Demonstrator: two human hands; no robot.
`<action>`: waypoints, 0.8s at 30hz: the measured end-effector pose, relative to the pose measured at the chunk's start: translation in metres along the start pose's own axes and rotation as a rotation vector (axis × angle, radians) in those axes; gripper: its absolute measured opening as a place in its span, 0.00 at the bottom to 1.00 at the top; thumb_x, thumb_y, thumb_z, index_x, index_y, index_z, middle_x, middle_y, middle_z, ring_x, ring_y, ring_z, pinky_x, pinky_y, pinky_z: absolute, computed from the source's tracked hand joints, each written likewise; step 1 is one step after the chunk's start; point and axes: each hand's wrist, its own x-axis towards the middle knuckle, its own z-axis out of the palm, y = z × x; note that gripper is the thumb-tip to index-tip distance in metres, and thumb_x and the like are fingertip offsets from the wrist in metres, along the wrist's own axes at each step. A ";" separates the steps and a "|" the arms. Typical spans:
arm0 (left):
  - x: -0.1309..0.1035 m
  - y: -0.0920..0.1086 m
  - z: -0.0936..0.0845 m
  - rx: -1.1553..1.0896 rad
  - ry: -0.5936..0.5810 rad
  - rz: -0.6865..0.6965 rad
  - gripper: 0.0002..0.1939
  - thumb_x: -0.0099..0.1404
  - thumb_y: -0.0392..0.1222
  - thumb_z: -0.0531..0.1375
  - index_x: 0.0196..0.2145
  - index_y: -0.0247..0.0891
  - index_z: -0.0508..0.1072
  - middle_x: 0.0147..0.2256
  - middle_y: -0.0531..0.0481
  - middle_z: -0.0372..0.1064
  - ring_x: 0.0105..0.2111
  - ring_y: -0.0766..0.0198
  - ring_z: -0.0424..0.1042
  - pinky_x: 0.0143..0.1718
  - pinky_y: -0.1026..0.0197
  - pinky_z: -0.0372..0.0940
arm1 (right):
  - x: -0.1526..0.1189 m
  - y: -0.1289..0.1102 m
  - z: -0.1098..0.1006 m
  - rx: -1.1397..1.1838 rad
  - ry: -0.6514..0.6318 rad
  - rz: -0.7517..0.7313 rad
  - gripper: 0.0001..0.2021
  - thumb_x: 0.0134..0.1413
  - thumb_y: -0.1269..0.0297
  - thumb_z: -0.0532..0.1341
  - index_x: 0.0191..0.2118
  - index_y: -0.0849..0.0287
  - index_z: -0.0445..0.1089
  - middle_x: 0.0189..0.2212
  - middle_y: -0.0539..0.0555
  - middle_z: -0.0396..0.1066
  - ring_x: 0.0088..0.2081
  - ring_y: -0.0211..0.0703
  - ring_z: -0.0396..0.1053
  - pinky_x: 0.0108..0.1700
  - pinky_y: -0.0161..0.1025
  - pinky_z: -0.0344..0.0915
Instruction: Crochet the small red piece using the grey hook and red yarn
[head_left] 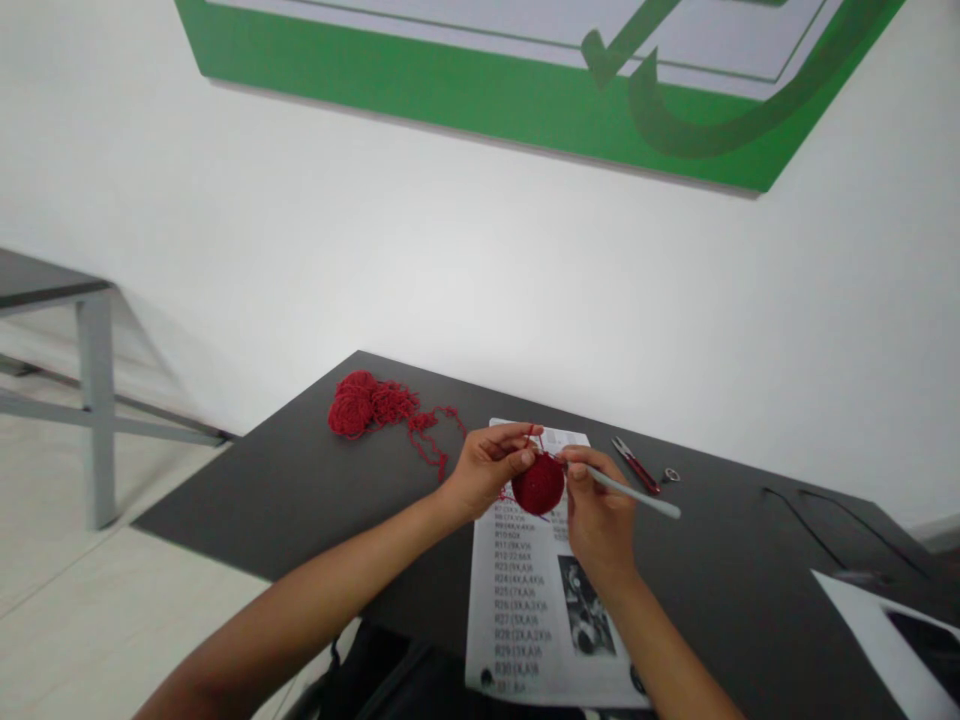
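My left hand pinches the left edge of a round, dark red crochet piece, with a strand of red yarn running over its raised forefinger. In my right hand is a crochet hook with a grey handle; its tip meets the top edge of the crochet piece, and the tip itself is too small to make out. Both hands are held above a printed pattern sheet that shows rows of text and a dark photo. A loose trail of yarn leads from the left hand to a red yarn ball.
Small red-handled scissors and a small metal ring-like item lie right of the hands on the dark table. Eyeglasses and a white sheet are farther right. Behind stands a white wall with a green-bordered board.
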 end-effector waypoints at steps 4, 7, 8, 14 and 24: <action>0.001 0.002 0.000 0.073 -0.020 0.034 0.22 0.47 0.45 0.78 0.39 0.34 0.84 0.26 0.49 0.76 0.25 0.69 0.71 0.28 0.66 0.65 | 0.002 -0.001 0.000 -0.010 0.010 -0.029 0.17 0.61 0.47 0.63 0.38 0.57 0.74 0.34 0.55 0.78 0.38 0.47 0.76 0.42 0.44 0.71; 0.001 0.003 0.000 0.116 -0.019 0.073 0.21 0.47 0.46 0.77 0.38 0.35 0.84 0.25 0.49 0.76 0.24 0.69 0.70 0.28 0.66 0.66 | 0.003 -0.006 0.001 -0.004 0.001 -0.061 0.17 0.64 0.46 0.60 0.37 0.56 0.72 0.34 0.54 0.77 0.37 0.46 0.77 0.44 0.45 0.71; 0.001 0.003 0.000 0.133 -0.018 0.085 0.21 0.47 0.47 0.77 0.38 0.35 0.84 0.25 0.49 0.76 0.24 0.69 0.70 0.28 0.66 0.66 | 0.003 -0.008 0.002 -0.012 -0.004 -0.078 0.17 0.65 0.47 0.59 0.36 0.56 0.71 0.33 0.53 0.77 0.37 0.46 0.77 0.44 0.45 0.71; 0.003 0.005 -0.004 0.229 0.021 0.151 0.19 0.48 0.48 0.77 0.36 0.36 0.85 0.28 0.47 0.78 0.26 0.66 0.73 0.29 0.65 0.68 | 0.002 -0.024 0.004 -0.104 -0.023 -0.272 0.12 0.66 0.53 0.60 0.35 0.54 0.72 0.33 0.52 0.77 0.36 0.46 0.77 0.43 0.46 0.72; 0.002 -0.001 -0.010 0.363 0.013 0.234 0.19 0.53 0.50 0.74 0.39 0.35 0.85 0.29 0.46 0.79 0.28 0.64 0.74 0.31 0.63 0.69 | 0.000 -0.027 0.005 -0.183 -0.062 -0.399 0.05 0.67 0.63 0.59 0.38 0.53 0.72 0.35 0.51 0.76 0.38 0.46 0.77 0.43 0.45 0.73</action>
